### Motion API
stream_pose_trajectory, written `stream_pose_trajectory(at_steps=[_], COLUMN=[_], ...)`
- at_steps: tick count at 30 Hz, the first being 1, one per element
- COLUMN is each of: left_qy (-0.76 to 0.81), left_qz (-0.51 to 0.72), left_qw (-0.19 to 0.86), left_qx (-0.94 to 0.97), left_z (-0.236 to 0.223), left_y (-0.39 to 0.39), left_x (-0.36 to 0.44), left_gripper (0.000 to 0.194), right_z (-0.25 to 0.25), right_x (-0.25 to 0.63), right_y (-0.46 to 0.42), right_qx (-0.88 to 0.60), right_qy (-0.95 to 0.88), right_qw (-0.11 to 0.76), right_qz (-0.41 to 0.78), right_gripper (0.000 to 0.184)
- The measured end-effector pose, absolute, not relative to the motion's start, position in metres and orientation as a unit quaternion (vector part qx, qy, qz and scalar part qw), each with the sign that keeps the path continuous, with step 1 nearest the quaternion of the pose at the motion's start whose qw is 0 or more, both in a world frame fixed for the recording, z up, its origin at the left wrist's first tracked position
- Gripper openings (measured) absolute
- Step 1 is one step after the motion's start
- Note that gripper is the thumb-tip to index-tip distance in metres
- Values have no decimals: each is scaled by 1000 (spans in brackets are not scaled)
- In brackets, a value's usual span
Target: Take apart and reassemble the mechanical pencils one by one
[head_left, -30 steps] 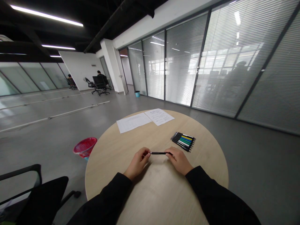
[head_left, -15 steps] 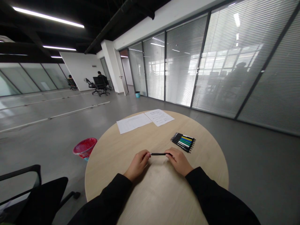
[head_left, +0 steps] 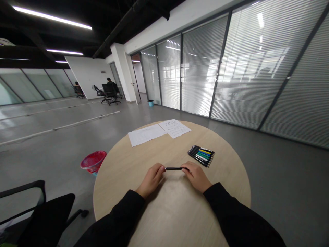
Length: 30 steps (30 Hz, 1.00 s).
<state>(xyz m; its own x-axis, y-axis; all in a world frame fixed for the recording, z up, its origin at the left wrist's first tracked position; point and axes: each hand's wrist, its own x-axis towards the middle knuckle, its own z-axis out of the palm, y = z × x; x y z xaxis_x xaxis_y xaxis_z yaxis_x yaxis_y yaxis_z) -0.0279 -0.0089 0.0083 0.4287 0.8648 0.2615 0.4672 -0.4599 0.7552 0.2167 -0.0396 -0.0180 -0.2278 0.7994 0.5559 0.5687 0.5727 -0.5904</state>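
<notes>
A black pen [head_left: 173, 168] is stretched level between my two hands, over the near half of the round wooden table [head_left: 115, 178]. My left hand [head_left: 152, 179] pinches one end of it between thumb and fingers. The other end is gripped by my right hand [head_left: 195, 175], whose fingers cover the tip there. Just beyond my right hand lies a row of several pens [head_left: 201, 156], side by side, with black ends and white, yellow, blue and green barrels.
Two printed sheets, a left sheet [head_left: 147, 135] and a right sheet [head_left: 175, 128], lie at the table's far edge. A red waste basket [head_left: 94, 161] stands on the floor at left, behind a black chair [head_left: 46, 219]. A person [head_left: 111, 84] sits in the distance.
</notes>
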Motion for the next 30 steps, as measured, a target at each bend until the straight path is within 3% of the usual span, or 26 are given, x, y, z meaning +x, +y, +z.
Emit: stream_pose_trajectory(at_steps=[4, 12, 17, 22, 30], left_qy=[427, 420, 432, 433, 415], left_qz=[326, 344, 343, 322, 346], left_qw=[291, 314, 305, 284, 298], left_qx=[792, 779, 776, 793, 786], left_z=[8, 5, 6, 10, 8], left_y=[-7, -9, -9, -7, -7], left_x=[-29, -29, -29, -30, -29], left_gripper=[42, 18, 21, 40, 24], right_z=[-18, -20, -18, -19, -21], right_x=[217, 218, 217, 217, 218], right_y=[-41, -40, -41, -41, -40], right_qx=[-443, -445, -445, -446, -446], right_qy=[-772, -772, -772, -772, -774], right_qw=[435, 433, 433, 432, 429], right_qz=[136, 136, 135, 138, 134], right_gripper=[19, 19, 17, 18, 16])
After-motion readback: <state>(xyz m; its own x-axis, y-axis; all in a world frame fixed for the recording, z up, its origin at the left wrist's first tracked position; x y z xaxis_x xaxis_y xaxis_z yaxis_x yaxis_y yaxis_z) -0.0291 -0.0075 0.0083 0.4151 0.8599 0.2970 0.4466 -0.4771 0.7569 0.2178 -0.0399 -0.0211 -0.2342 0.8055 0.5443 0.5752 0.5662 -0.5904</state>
